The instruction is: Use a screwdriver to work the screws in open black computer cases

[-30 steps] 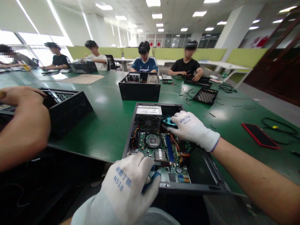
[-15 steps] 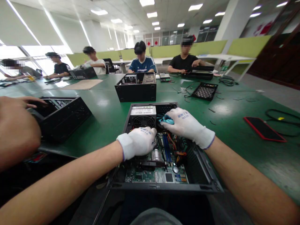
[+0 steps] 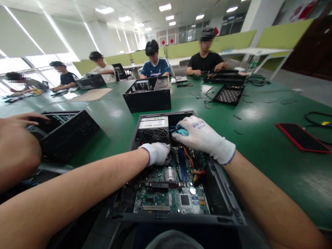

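Observation:
An uncovered computer case (image 3: 228,197) lies in front of me with its motherboard (image 3: 176,200) and power supply (image 3: 155,133) showing. My right hand (image 3: 198,133), in a white glove, is closed around a light-blue-handled tool (image 3: 181,130) that looks like pliers, beside the power supply's right edge. Also gloved, my left hand (image 3: 158,154) reaches in just below the power supply fan, its fingers pinched together over the upper motherboard. Whatever lies between those fingertips is hidden. Coloured power cables (image 3: 189,157) run down the case's right side, past the blue memory slots (image 3: 182,166).
A second black case (image 3: 68,135) stands at left, with another person's hand (image 3: 36,119) over it. Beyond mine is a third case (image 3: 147,95). On the green table at right are a red-edged black panel (image 3: 303,137) and a black tray (image 3: 229,94). Several people sit across the table.
My left hand has shifted slightly, showing more wrist and less glove. My right hand still grips the tool by the power supply. The view has tilted a little.

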Available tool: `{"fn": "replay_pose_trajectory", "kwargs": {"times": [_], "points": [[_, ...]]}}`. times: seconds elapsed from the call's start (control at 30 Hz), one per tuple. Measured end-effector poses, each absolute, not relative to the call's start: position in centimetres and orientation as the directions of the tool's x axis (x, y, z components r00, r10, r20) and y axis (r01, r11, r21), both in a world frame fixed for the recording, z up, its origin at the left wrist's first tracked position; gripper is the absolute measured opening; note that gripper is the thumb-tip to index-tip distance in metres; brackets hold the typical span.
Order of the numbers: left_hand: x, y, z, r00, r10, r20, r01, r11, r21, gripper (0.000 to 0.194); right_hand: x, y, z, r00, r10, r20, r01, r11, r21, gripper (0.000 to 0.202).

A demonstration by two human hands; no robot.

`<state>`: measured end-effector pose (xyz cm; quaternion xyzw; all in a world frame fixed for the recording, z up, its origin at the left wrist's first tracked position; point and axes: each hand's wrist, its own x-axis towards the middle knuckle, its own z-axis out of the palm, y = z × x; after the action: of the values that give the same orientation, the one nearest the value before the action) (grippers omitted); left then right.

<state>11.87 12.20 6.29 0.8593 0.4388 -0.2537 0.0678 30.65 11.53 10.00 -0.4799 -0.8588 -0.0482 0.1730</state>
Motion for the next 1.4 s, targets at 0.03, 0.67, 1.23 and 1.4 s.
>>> {"fn": "replay_pose_trajectory", "kwargs": {"times": [0.03,0.67,1.23,1.4], "points": [[11.9,12.2,6.4,0.484,0.722,-0.494,0.790,-0.603,-0.108,0.064,30.7,11.5,10.0,-0.478,0.809,0.342,0.839,0.536,-0.094,0.043],[12.2,12.6,6.6,0.413,0.781,-0.469,0.841,-0.525,-0.132,0.038,30.9,13.6,9.9,-0.532,0.787,0.311,0.813,0.578,-0.070,0.048],[12.0,12.6,7.0,0.429,0.776,-0.462,0.839,-0.532,-0.114,0.038,31.1,13.6,9.8,-0.544,0.785,0.298,0.805,0.588,-0.079,0.050],[11.8,12.6,6.5,0.443,0.781,-0.440,0.841,-0.532,-0.098,0.037,31.1,13.5,9.8,-0.542,0.785,0.300,0.806,0.587,-0.076,0.049]]}}
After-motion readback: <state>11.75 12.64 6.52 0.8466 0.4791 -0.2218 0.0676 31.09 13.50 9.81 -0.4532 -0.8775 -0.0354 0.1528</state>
